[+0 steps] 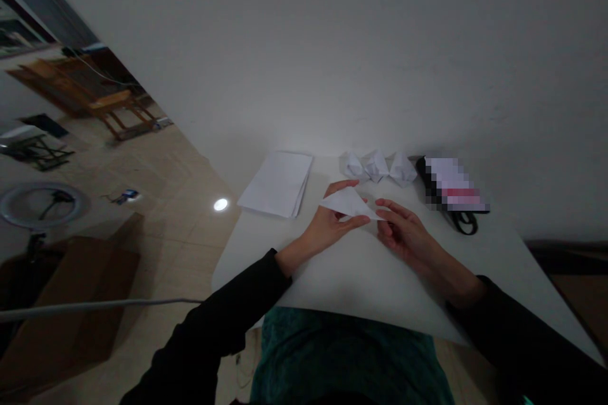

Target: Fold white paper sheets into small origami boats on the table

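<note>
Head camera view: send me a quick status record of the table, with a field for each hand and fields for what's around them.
Left hand: holds a folded white paper triangle
Right hand: fingertips at the triangle's pointed end; grip unclear
Beyond the hands: three folded paper pieces in a row
Left of them: stack of white paper sheets
Right of them: black item with blurred label, black cord
Surface: white table

Matt folded paper triangle (349, 202), matt paper stack (278, 183), smooth white tabletop (351, 285), teal cloth shirt (342, 361), glossy tile floor (175, 196)
</note>
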Demonstrator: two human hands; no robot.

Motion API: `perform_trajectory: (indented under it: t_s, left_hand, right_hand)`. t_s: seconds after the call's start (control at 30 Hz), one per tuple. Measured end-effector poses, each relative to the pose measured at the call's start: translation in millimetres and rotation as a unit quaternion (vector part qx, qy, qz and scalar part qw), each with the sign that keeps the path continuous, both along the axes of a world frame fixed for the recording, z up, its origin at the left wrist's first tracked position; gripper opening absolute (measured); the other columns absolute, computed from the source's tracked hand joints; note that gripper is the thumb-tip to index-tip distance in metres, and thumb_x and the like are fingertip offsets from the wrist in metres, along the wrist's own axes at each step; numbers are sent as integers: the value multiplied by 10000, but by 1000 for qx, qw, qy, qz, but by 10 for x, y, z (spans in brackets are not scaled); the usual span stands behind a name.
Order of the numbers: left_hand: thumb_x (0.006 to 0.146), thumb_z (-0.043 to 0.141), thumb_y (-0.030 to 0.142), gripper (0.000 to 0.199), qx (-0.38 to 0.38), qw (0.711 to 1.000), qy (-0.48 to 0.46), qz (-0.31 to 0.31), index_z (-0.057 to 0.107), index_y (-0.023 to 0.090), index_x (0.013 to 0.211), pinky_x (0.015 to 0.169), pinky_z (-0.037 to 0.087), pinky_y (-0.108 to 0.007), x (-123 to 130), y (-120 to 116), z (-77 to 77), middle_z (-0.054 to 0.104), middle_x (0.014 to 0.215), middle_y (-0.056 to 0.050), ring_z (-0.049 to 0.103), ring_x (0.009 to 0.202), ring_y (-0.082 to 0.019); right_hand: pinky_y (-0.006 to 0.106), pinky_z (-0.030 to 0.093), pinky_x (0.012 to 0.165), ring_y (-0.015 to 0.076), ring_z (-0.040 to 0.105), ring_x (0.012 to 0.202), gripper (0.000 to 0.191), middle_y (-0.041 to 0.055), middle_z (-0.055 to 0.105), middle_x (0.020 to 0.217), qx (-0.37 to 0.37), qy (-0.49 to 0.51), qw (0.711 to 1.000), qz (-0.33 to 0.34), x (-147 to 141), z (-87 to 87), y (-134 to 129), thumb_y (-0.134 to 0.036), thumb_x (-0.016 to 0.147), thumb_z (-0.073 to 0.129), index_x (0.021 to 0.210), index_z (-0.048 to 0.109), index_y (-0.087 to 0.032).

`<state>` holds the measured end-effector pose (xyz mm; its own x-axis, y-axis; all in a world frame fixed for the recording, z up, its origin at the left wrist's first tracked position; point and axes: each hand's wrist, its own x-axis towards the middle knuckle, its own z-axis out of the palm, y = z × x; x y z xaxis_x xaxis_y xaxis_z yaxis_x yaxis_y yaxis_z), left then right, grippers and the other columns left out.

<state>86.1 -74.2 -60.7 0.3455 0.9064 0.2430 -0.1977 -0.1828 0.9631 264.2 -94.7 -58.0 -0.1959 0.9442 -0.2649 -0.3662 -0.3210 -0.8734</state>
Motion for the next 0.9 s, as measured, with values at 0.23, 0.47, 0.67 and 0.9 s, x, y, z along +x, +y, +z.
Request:
perform_trajectory:
  t_s: [0.23, 0.47, 0.67, 0.9]
  left_hand:
    - [675, 840, 313, 722, -24, 1000, 0, 7, 458, 251, 1284, 898, 533, -370, 9, -18, 16, 591, 1175, -100, 644, 1053, -230]
    - [670, 842, 299, 696, -45, 999, 4, -5, 476, 226, 1258, 845, 530, -336, 15, 7, -21, 584, 1111, -75, 645, 907, -174]
    - [696, 821, 304, 668, -48, 999, 12, -12, 479, 222, 1263, 837, 542, -333, 27, 11, -40, 478, 1303, -117, 634, 923, -165]
    - [783, 743, 349, 664, 121, 983, 141, 9, 427, 255, 1359, 918, 529, -422, -1, -13, -51, 465, 1294, -119, 560, 1132, -247]
  right_hand:
    - [273, 542, 671, 183, 635, 898, 233, 40, 667, 979, 287, -220, 932, -28, 8, -16, -38, -382, 795, 717, 957, 630, -239]
    - [338, 544, 758, 192, 657, 824, 247, 40, 694, 935, 303, -250, 920, -2, 23, -40, -26, -363, 782, 743, 969, 648, -231]
    - [336, 556, 753, 198, 676, 806, 228, 47, 713, 891, 322, -262, 910, -1, 51, -58, -18, -357, 814, 706, 986, 637, -225]
    - [285, 553, 582, 168, 679, 608, 324, 43, 731, 830, 410, -466, 784, -27, 100, -141, -64, -365, 881, 577, 1161, 547, -205]
